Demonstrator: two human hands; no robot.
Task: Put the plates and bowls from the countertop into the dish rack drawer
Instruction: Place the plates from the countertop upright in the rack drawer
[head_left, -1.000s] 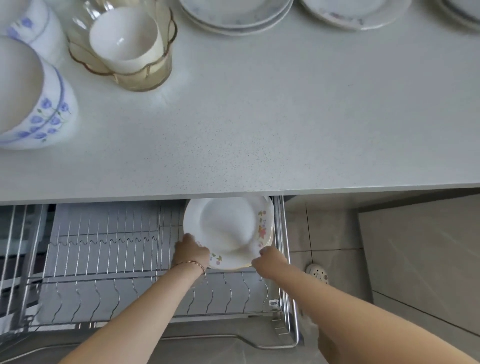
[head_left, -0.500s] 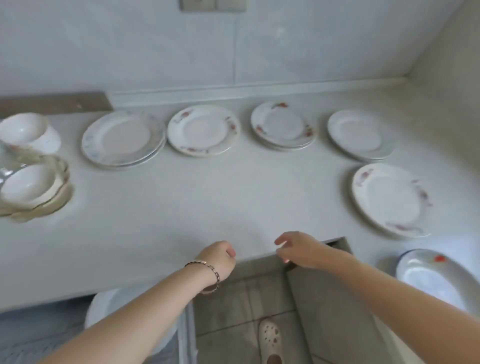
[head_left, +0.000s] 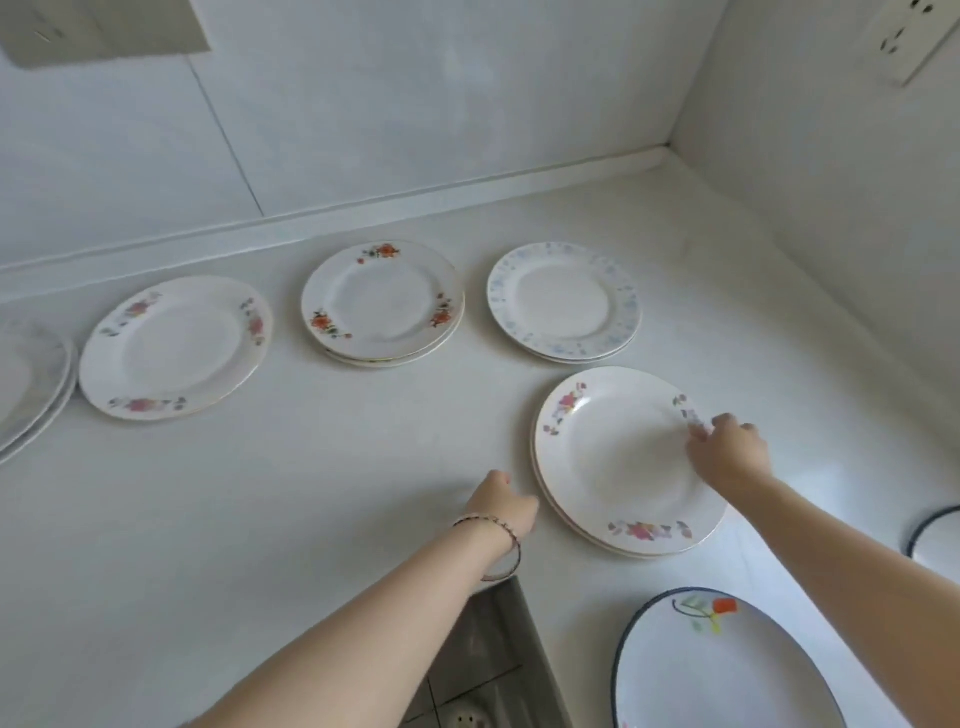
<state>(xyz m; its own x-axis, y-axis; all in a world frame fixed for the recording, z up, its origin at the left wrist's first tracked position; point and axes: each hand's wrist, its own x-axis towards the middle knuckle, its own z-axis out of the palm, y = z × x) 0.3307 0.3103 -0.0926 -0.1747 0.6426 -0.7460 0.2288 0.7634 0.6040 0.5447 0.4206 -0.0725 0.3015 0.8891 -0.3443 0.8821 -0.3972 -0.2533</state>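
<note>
Stacked white pink-flowered china plates (head_left: 618, 457) lie between hands | right hand (head_left: 730, 452) curled on right rim, grip unclear | left hand (head_left: 501, 501) just beside, empty

Seven plates or plate stacks (head_left: 28, 384) (head_left: 174, 345) (head_left: 382, 301) (head_left: 563, 301) (head_left: 618, 457) (head_left: 727, 670) (head_left: 935, 535), two hands (head_left: 501, 506) (head_left: 727, 452)

Plate stack (head_left: 31, 379) sliced off by the left edge, blue-rimmed plate (head_left: 727, 680) running out the bottom, blue-rimmed dish (head_left: 937, 540) just peeking in at right, fingers (head_left: 698, 434) of the right hand (head_left: 727, 454) a blur.

Pink-floral plate pair (head_left: 613, 457) flat on countertop (head_left: 311, 493), orange-floral stack (head_left: 382, 304), blue-speckled stack (head_left: 563, 301) behind it.
</note>
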